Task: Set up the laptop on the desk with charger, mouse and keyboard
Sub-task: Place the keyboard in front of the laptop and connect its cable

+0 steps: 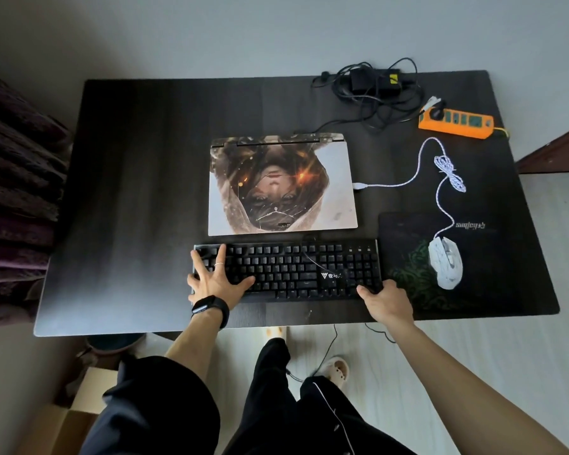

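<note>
A closed laptop (281, 185) with a picture on its lid lies in the middle of the dark desk (128, 208). Just in front of it sits a black keyboard (293, 270). My left hand (216, 275) rests flat, fingers spread, on the keyboard's left end. My right hand (386, 298) grips its front right corner. A white mouse (445, 262) lies on a dark mouse pad (408, 238); its white cable (440, 172) runs to the laptop's right side. The black charger (372, 85) with tangled cord lies at the back.
An orange power strip (455, 123) lies at the back right of the desk. A thin black cable (326, 353) hangs below the desk's front edge to the floor. A cardboard box (79, 402) stands on the floor at the lower left; dark cushions (14, 192) are on the left.
</note>
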Action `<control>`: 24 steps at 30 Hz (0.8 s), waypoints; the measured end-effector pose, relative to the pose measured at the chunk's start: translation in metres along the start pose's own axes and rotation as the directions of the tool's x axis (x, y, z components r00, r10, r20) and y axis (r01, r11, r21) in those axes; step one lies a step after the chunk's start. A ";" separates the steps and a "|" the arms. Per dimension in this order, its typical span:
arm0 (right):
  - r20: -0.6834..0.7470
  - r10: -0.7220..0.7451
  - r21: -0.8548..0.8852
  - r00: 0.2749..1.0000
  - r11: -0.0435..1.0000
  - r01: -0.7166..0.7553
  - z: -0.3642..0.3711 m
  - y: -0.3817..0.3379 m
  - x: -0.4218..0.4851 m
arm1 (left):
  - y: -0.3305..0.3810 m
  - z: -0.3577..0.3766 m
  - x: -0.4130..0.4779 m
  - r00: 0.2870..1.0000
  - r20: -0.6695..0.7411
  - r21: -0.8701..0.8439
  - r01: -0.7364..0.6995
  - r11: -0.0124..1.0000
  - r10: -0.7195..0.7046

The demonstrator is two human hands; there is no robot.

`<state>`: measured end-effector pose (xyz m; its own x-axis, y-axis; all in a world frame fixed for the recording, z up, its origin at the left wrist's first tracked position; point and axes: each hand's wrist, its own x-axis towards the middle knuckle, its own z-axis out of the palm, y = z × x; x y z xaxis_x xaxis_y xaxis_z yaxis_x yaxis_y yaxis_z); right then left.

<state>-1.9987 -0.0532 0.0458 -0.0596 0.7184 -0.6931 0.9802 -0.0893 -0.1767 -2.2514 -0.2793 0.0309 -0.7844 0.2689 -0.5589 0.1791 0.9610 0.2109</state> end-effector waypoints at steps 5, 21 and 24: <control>-0.056 -0.140 -0.018 0.989 0.990 0.139 -0.025 -0.004 -0.026 | 0.029 -0.004 -0.019 0.950 -0.207 0.239 -0.182 0.954 0.233; 0.112 -0.495 0.411 0.861 0.812 0.414 -0.093 0.128 -0.077 | 0.137 -0.033 -0.098 0.787 0.075 0.737 -0.458 0.498 0.613; -0.046 -0.484 0.608 0.874 0.680 0.409 -0.108 0.148 -0.086 | 0.151 -0.020 -0.131 0.668 0.063 0.643 -0.596 0.482 0.741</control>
<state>-1.8285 -0.0535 0.1546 -0.5181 0.7028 -0.4875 0.5276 -0.1859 -0.8289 -2.1334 -0.1704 0.1522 -0.3540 0.8962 -0.2673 0.9351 0.3452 -0.0807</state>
